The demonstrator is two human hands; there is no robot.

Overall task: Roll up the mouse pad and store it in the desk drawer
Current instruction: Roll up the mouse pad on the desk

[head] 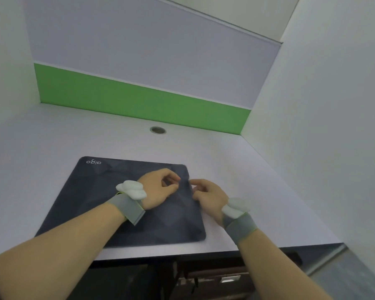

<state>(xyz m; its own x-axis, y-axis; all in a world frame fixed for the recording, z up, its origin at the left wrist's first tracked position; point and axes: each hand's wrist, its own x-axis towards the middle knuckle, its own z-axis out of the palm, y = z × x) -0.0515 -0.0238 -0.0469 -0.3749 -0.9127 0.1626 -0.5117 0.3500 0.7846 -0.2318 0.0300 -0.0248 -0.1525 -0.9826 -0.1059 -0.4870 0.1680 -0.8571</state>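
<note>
A dark grey mouse pad (91, 195) with a white logo at its far left corner lies flat on the white desk (258, 191). My left hand (158, 189) rests on the pad near its right edge, fingers curled with the tips pinched at the pad. My right hand (208, 194) sits at the pad's right edge, fingers bent onto that edge. Whether either hand has a firm hold on the edge is hard to tell. A dark drawer front (214, 278) with a pale handle shows below the desk's front edge, partly hidden by my right forearm.
A round metal cable grommet (158, 130) sits in the desk behind the pad. A green and pale partition (139, 102) closes the back, white walls close both sides. The desk's front edge (182, 254) runs just below the pad.
</note>
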